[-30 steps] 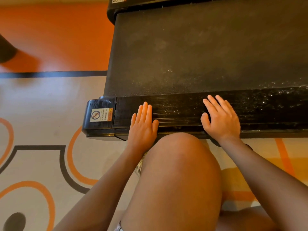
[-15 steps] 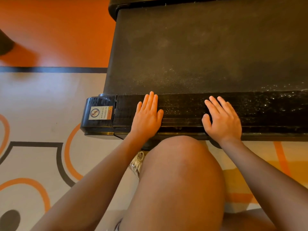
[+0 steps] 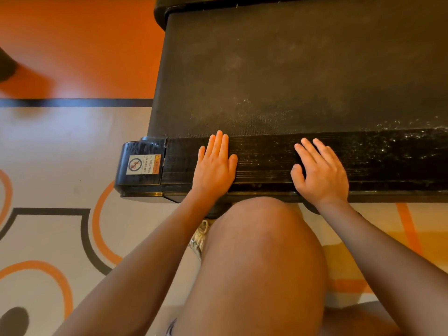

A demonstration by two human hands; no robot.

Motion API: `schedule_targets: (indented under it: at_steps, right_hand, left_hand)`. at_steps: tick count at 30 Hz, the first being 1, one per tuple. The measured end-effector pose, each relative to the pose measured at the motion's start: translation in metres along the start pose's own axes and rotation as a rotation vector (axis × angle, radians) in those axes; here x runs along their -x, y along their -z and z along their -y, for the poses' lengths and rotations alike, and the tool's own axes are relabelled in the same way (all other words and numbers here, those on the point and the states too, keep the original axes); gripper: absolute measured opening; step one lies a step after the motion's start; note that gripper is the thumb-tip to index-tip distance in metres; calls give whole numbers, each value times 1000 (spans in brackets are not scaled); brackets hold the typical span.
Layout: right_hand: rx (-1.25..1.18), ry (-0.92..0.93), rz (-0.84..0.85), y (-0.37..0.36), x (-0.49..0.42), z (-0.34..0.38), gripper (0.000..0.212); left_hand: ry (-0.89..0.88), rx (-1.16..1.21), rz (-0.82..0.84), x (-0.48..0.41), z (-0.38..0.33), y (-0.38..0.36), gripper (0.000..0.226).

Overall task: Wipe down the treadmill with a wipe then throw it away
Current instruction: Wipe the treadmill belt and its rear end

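Observation:
The black treadmill (image 3: pixel 278 69) fills the upper middle and right of the head view, its dusty belt running away from me. Its ribbed side rail (image 3: pixel 264 161) lies crosswise in front of me, with white specks toward the right. My left hand (image 3: pixel 214 166) lies flat on the rail near the end cap, fingers straight and together. My right hand (image 3: pixel 320 170) rests flat on the rail further right, fingers slightly spread. No wipe shows in either hand or anywhere in view.
The rail's left end cap (image 3: pixel 140 166) carries a "no stepping on surface" warning sticker. My bent knee (image 3: pixel 261 238) sits just below the rail between my arms, a white shoe (image 3: pixel 198 236) beside it. The floor is orange at the upper left, pale with orange and grey curves below.
My left hand slid forward onto the rail, fingertips now near the belt's edge. My right hand stayed about where it was. The view shifted slightly.

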State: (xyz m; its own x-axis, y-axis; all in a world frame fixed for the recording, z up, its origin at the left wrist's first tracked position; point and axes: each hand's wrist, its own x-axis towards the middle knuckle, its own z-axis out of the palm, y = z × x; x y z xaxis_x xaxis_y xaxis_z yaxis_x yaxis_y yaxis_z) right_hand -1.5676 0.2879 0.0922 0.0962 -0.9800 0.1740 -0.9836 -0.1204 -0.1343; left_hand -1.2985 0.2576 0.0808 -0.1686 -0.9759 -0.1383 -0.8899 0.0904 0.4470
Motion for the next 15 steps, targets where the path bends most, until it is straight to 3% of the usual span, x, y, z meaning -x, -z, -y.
schedule_targets:
  at_steps: [6, 15]
  right_hand:
    - [1, -8, 3, -1, 1, 0, 60]
    - [4, -8, 3, -1, 0, 0, 59]
  left_hand:
    - [-22, -6, 23, 48, 4, -6, 67]
    - [22, -15, -19, -9, -8, -1, 63]
